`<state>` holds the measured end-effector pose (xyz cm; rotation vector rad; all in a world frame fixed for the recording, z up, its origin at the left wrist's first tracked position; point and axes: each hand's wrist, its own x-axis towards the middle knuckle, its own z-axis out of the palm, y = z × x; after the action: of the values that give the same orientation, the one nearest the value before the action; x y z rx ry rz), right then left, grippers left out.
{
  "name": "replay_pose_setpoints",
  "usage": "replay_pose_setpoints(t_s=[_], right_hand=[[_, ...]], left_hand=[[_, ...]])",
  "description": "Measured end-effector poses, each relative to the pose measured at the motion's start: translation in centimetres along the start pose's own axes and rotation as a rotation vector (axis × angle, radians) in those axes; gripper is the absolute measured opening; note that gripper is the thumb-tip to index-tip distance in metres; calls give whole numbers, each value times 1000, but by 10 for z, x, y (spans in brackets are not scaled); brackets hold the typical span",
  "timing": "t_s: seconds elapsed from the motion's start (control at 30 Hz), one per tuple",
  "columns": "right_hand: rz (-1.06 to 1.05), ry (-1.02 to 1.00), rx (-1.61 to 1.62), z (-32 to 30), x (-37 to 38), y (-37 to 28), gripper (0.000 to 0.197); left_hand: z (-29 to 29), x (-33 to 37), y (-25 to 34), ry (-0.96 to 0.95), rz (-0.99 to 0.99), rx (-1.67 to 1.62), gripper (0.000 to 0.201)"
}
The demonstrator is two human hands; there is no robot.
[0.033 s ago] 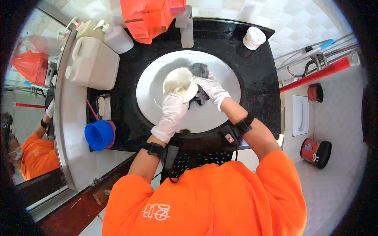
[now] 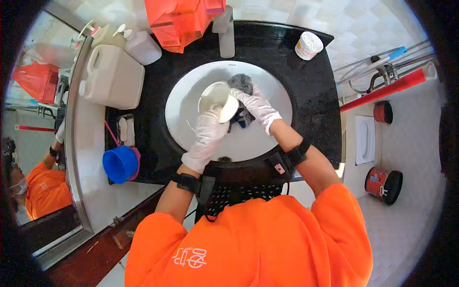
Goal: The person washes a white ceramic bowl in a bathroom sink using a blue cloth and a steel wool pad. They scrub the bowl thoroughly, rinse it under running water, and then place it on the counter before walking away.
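Note:
My gloved left hand (image 2: 210, 129) grips a white round tub (image 2: 210, 94) above the basin, its opening tilted and the fingers reaching round and into its near side. My gloved right hand (image 2: 256, 105) is closed on a grey, wiry scourer (image 2: 241, 83), just right of the tub. Its fingertips come close to or touch the tub's rim; the exact contact is hard to make out. Under the right hand, a dark, bunched cloth-like thing (image 2: 245, 118) lies in the white oval washbasin (image 2: 260, 138), partly hidden.
A tap (image 2: 227, 36) rises behind the basin, beside a red plastic bag (image 2: 174, 24). On the left are a large jug (image 2: 117, 79), a pump bottle (image 2: 143, 47), a soap dish (image 2: 126, 130) and a blue cup (image 2: 119, 165). A white tub (image 2: 309, 46) stands back right.
The white tub has tilted a little, turning its rim toward the right. My right fingers have shifted slightly left against it, and more of the scourer shows above them.

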<state>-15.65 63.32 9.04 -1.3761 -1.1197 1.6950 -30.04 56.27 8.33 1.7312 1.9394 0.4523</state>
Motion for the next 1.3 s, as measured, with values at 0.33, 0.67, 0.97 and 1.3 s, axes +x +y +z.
replay_pose_setpoints(t_s=[0.33,0.67,0.97,1.3], right_hand=[[-572,5,-549,-1,3,0,32],[-679,0,-714,12,-30,-1,33],[-574,62,-742,10,-16,-8,43],[-626,93,-777,5,-31,-20,56]], left_hand=[[19,-9,-13,3,-142,-899,37],[8,-14,-10,-34,-140,-932,35],[14,-18,-19,-25,-58,-902,35],[5,-20,-12,33,-43,-789,37]])
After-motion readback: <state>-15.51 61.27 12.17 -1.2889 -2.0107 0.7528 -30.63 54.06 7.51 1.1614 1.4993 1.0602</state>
